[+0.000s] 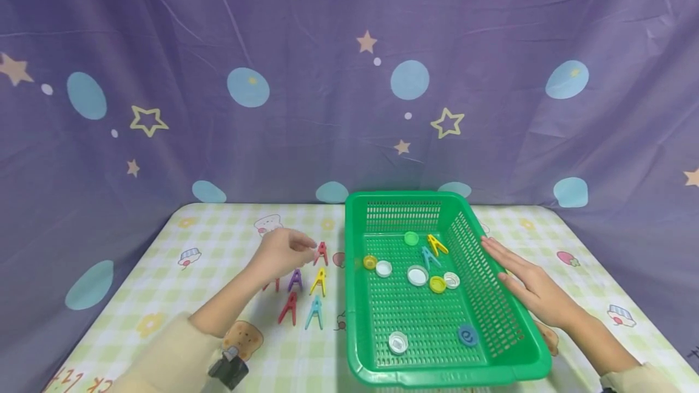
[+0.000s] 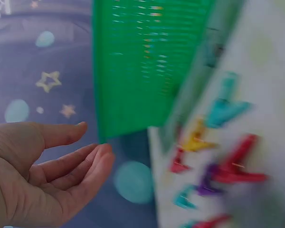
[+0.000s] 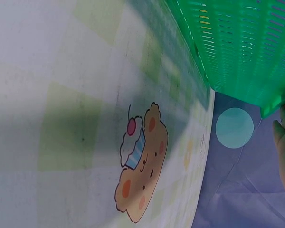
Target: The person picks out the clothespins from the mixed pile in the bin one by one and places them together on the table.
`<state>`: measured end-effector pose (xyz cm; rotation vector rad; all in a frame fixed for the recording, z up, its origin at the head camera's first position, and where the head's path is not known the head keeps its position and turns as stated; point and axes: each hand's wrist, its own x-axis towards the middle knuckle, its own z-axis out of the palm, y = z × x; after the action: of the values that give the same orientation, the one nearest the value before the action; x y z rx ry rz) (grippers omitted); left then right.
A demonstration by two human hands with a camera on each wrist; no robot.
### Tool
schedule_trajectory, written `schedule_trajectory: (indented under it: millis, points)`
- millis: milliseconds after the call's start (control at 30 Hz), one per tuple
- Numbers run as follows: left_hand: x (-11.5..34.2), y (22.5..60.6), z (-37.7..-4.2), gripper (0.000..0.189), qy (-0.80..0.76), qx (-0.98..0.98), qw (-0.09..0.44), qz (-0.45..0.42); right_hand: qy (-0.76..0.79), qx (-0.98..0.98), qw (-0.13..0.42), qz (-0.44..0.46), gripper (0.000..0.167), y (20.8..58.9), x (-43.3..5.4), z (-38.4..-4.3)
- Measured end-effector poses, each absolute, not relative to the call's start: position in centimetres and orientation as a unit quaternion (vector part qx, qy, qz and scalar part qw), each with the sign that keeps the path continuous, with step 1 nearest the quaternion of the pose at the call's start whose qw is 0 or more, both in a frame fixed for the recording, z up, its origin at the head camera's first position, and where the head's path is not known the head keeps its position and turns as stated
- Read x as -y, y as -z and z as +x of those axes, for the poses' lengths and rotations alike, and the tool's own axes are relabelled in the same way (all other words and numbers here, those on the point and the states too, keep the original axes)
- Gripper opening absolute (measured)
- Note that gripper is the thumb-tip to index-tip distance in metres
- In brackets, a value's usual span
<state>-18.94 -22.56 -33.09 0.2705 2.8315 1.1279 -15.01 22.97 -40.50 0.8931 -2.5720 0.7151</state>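
Note:
My left hand (image 1: 281, 255) hovers above the left side of the table, its thumb and fingers apart with nothing between them in the left wrist view. Close by its fingertips is a red clothespin (image 1: 321, 253). Around and below it lie a purple clothespin (image 1: 295, 279), a yellow clothespin (image 1: 318, 282), a larger red clothespin (image 1: 288, 309) and a light blue clothespin (image 1: 314, 312). The left hand and forearm partly hide others. My right hand (image 1: 537, 292) rests with extended fingers on the right rim of a green plastic basket (image 1: 445, 375).
Inside the basket are a yellow clothespin (image 1: 437, 244), a blue clothespin (image 1: 430, 258) and several bottle caps, among them a blue cap (image 1: 467, 335) and a green cap (image 1: 411, 238). A checked tablecloth (image 1: 164, 296) covers the table. Behind it hangs a purple curtain (image 1: 327, 138).

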Motion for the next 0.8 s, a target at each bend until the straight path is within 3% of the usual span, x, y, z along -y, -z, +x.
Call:
schedule_trajectory:
  millis: [167,367,800]
  points:
    - [19.4,30.5,-20.8,0.022,-0.372,-0.920,0.037,0.119,-0.251,0.900,0.163,0.317,0.056,40.4,-22.9,-15.1]
    - [15.0,28.4,-22.4,0.029,-0.375,-0.914,0.076,0.139,-0.252,0.908,0.149,0.300,0.057,40.5,-23.0,-15.0]
    - [7.0,27.9,-25.5,0.031,-0.346,-0.916,0.150,0.138,-0.255,0.909,0.149,0.295,0.057,40.3,-22.8,-14.8]
